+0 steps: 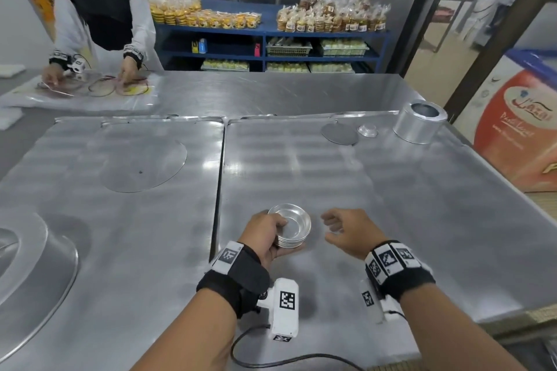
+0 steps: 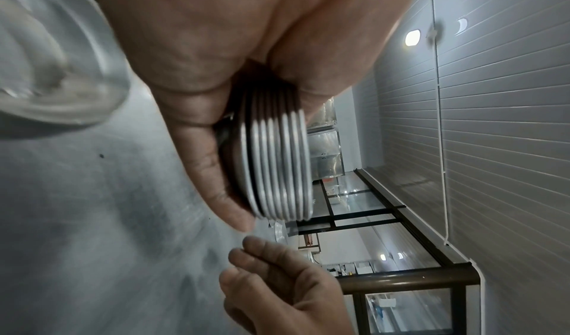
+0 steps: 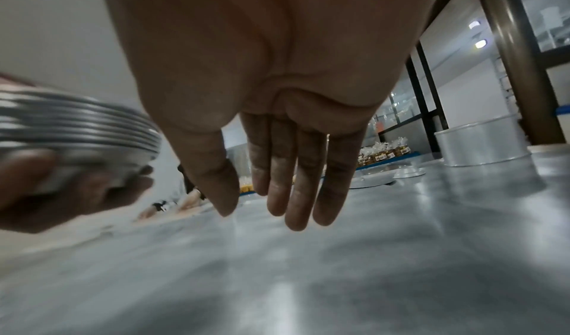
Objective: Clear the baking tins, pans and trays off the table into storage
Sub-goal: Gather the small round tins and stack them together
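My left hand [image 1: 265,235] grips a stack of several small round metal tins [image 1: 291,229], held just above the steel table [image 1: 391,190]; their stacked rims [image 2: 279,167] show between thumb and fingers in the left wrist view, and the stack of tins [image 3: 77,130] appears at the left of the right wrist view. My right hand [image 1: 340,230] hovers empty just right of the stack, fingers relaxed and loosely extended [image 3: 293,181]. At the far right stand a tall round tin [image 1: 419,123], a small tin [image 1: 367,130] and a flat metal disc [image 1: 340,133].
Large flat trays [image 1: 120,190] cover the table. A wide round pan [image 1: 33,265] lies upside down at the left edge, with a flat round plate [image 1: 144,156] beyond it. Another person [image 1: 102,18] works at the far left corner. Blue shelves [image 1: 265,36] hold packed goods. A box [image 1: 518,129] stands to the right.
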Demonstrator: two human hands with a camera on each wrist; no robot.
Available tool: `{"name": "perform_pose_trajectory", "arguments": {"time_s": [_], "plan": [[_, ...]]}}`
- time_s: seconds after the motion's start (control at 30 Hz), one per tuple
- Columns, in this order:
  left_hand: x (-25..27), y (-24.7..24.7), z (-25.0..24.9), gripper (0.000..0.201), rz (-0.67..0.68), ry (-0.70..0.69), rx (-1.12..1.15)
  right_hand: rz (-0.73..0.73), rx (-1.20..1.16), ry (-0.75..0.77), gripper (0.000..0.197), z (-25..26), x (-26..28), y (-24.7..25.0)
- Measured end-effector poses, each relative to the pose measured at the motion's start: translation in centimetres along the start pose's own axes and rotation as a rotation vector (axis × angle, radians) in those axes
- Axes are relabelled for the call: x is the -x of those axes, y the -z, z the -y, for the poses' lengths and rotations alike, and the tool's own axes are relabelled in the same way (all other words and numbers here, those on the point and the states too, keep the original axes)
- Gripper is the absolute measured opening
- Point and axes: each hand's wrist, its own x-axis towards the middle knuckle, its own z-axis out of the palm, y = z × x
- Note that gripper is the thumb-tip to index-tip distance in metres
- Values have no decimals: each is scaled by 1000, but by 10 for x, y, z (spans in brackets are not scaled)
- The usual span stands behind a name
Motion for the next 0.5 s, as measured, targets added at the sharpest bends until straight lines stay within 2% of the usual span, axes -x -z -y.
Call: {"name": "perform_pose_trajectory", "arguments": {"time_s": [0.2, 0.5], "plan": [[-49, -41, -7, 20, -26, 17, -2, 20, 208, -151, 35, -67, -68, 54], [-128, -111, -20, 22, -72, 28, -7, -14, 323, -266, 31, -149, -196, 131]]}}
